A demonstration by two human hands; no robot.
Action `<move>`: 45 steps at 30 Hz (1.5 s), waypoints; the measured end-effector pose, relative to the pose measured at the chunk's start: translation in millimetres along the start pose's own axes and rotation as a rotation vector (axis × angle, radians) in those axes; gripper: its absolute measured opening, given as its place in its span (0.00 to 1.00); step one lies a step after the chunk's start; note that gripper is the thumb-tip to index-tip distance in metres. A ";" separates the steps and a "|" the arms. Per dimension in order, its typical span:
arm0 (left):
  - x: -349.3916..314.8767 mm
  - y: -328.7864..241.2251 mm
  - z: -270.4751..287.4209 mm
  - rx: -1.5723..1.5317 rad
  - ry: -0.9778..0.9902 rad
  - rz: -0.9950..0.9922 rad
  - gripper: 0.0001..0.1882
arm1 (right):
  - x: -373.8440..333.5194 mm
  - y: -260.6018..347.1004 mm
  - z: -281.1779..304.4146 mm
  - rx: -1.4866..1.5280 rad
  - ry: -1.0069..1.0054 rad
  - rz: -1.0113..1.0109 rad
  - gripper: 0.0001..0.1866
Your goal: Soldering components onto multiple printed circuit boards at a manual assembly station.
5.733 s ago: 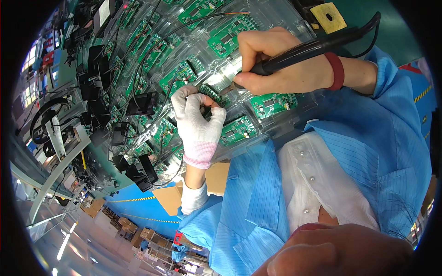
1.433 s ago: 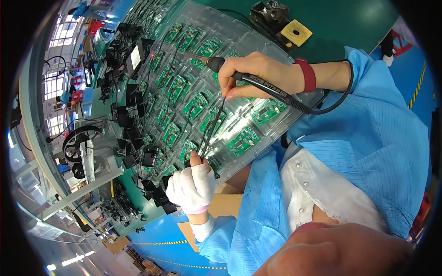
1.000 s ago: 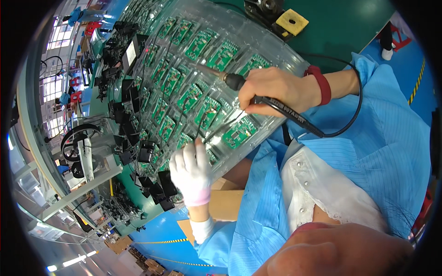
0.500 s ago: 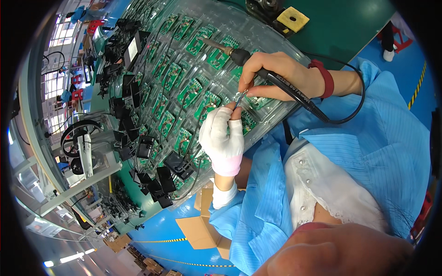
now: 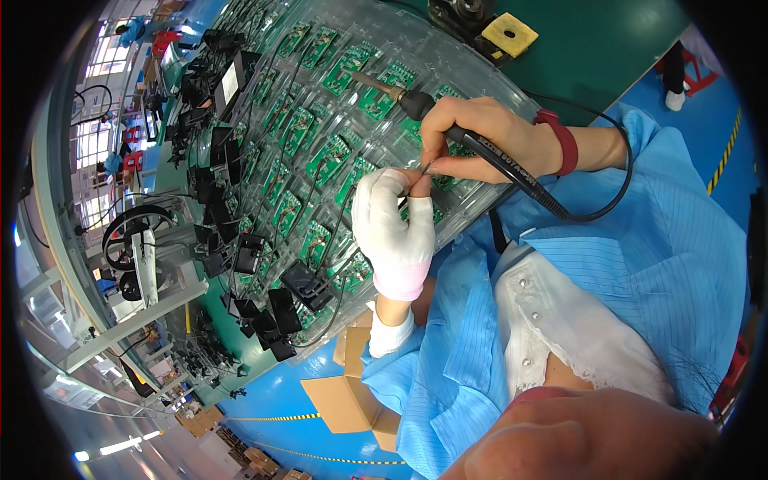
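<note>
My right hand [image 5: 500, 138] grips a soldering iron [image 5: 417, 104] by its black handle, with the metal tip pointing to the upper left over the tray. The same hand's thumb and forefinger pinch the end of a thin dark wire [image 5: 428, 168]. From below, my left hand [image 5: 394, 228], in a white glove with bare fingertips, is closed on that wire too, so the fingertips of both hands meet. Fingers mostly hide the wire's end. Under my hands, green circuit boards [image 5: 329, 159] lie in rows in a clear plastic tray [image 5: 472, 74].
Black plastic housings [image 5: 307, 286] on cables crowd the tray's left and lower edges. At the top stands a dark soldering stand [image 5: 458, 11] beside a yellow sponge [image 5: 510, 34]. The iron's cord [image 5: 629, 172] loops near my right forearm. A cardboard box [image 5: 342, 402] sits on the blue floor.
My left hand has moved slightly right and up, closer against my right fingertips. The wire's silvery end, visible before, is now mostly covered. The iron has barely shifted.
</note>
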State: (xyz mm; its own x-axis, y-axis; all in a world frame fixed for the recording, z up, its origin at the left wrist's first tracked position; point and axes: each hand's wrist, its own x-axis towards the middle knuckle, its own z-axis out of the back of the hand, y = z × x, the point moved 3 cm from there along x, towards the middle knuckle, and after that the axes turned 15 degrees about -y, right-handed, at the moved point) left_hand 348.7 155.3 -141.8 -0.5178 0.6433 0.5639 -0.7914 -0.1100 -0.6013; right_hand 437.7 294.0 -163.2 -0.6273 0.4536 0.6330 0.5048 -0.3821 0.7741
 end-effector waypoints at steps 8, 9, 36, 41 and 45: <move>-6.5 21.0 -0.5 -0.618 0.022 0.645 0.02 | 1.9 2.6 -0.1 -0.006 -0.030 0.081 0.16; -6.7 21.9 -1.2 -0.682 0.008 0.688 0.02 | 2.5 2.7 0.5 -0.007 -0.036 0.101 0.16; -1.4 14.4 -8.6 -0.599 0.164 0.737 0.07 | 3.9 -1.9 2.9 0.079 -0.027 -0.100 0.18; -5.8 26.7 -9.8 -0.779 0.155 0.822 0.06 | 1.2 -4.2 3.4 0.076 0.012 -0.114 0.18; -10.4 35.1 -9.0 -0.981 0.149 0.931 0.06 | 1.3 -3.8 2.1 0.063 0.027 -0.085 0.17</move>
State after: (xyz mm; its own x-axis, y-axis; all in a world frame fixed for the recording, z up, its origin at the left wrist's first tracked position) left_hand 329.1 151.6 -173.9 -0.6395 0.7091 -0.2970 0.4160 -0.0057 -0.9093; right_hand 436.2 297.8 -165.3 -0.6849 0.4602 0.5650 0.4849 -0.2909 0.8248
